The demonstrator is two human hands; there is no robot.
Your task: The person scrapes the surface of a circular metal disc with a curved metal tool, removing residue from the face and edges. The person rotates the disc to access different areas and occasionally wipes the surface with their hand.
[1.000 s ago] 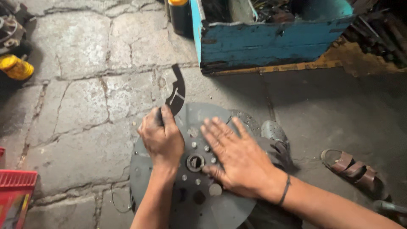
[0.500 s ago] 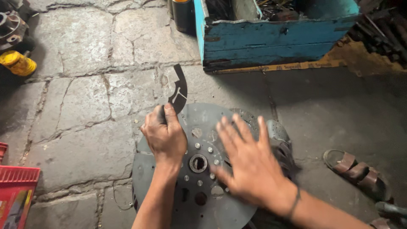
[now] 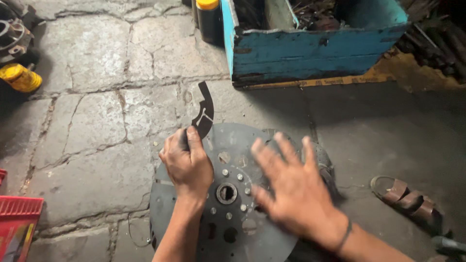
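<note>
1. The round grey metal disc [image 3: 228, 204] lies flat on the stone floor [image 3: 97, 121] in front of me, hub hole up; flat, it cannot roll and its rivets face me.
2. My left hand [image 3: 187, 162] is a closed fist at the disc's upper-left edge, fingers wrapped tight round the lower end of a dark curved metal piece [image 3: 204, 114]; the piece stands upright above the rim, held low, I judge, for control.
3. My right hand [image 3: 291, 189] is open, fingers spread, holding nothing; it hangs over the disc's right half, blurred; contact cannot be told.
4. Beyond: a blue wooden crate [image 3: 310, 48]; right, a sandal [image 3: 410, 201]; left, a red tray [image 3: 17, 223].
</note>
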